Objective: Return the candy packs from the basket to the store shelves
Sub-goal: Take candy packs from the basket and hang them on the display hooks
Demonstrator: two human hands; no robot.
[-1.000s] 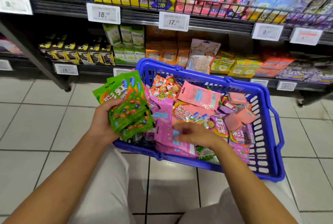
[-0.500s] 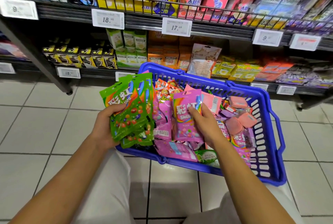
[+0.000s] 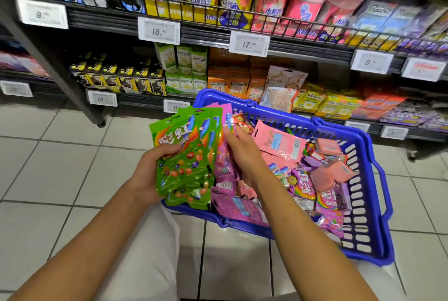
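Observation:
A blue plastic basket (image 3: 373,194) rests on my lap, full of pink, purple and green candy packs. My left hand (image 3: 150,174) grips a fanned stack of green Skittles packs (image 3: 184,160) at the basket's left edge. My right hand (image 3: 242,152) holds a pink Skittles pack (image 3: 224,155) against the right side of that green stack, its fingers over the pack's top. Loose pink packs (image 3: 278,140) and small pink boxes (image 3: 327,174) lie in the basket.
Store shelves (image 3: 218,34) stand ahead with price tags, yellow and pink tubs above, gum and lozenge boxes below. A dark shelf post (image 3: 60,77) comes down at the left. White floor tiles (image 3: 48,167) spread to the left.
My right hand lifted a pink pack out of the basket and carried it left, up against the green stack. The left hand raised the green packs slightly. The view moved closer to the shelves.

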